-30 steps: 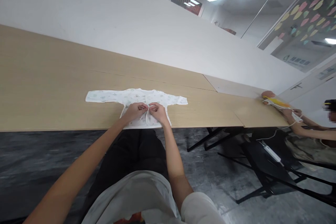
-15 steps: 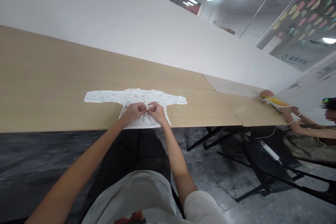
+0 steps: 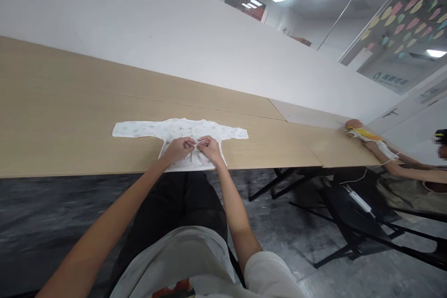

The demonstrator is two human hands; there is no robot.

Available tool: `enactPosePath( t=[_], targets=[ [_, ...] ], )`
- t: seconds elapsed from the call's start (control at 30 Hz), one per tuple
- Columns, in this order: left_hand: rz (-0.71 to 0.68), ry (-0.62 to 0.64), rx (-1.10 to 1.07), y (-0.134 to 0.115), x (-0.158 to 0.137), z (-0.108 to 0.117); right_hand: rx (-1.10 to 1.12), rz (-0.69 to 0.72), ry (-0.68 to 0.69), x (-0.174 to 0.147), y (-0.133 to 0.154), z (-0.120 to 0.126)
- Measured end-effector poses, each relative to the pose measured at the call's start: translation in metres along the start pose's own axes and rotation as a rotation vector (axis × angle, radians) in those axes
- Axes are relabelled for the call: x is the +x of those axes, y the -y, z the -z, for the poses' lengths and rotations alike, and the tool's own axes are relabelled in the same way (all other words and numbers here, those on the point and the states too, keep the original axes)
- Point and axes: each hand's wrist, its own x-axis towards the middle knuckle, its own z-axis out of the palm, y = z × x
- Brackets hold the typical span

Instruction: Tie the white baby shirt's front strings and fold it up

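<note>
A small white baby shirt point(image 3: 181, 127) with a faint print lies flat on the wooden table point(image 3: 87, 102), its sleeves spread to both sides and its hem at the table's front edge. Over the middle of its front, my left hand point(image 3: 180, 149) pinches the cloth near the front opening. My right hand point(image 3: 208, 147) faces it from the other side, fingertips also pinched on the shirt's front. Only a small gap parts the two hands. Whatever fastening lies between the fingertips is too small to make out.
At the far right, another person's arms point(image 3: 384, 156) reach to a doll point(image 3: 354, 124) in yellow and white on the table. Black folding chairs point(image 3: 349, 223) stand on the right, one with a white power strip point(image 3: 360, 201). A white wall point(image 3: 139, 32) runs behind the table.
My hands stay at the shirt's front, with the fingertips shifted very slightly. At the far right, the other person's hands have moved further in over the doll.
</note>
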Motion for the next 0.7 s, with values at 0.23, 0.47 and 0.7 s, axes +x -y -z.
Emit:
enactPosePath(
  t=[0.23,0.47,0.7],
  targets=[
    [0.022,-0.001,0.229,-0.005,0.000,0.005,-0.064,0.024,-0.012,0.002,0.001,-0.001],
    [0.107,0.055,0.267,-0.004,0.002,0.008,-0.126,0.042,0.020,0.004,-0.003,0.000],
    [0.091,-0.109,0.352,0.031,0.048,0.054,-0.367,-0.006,-0.096,0.058,0.006,0.036]
  ],
)
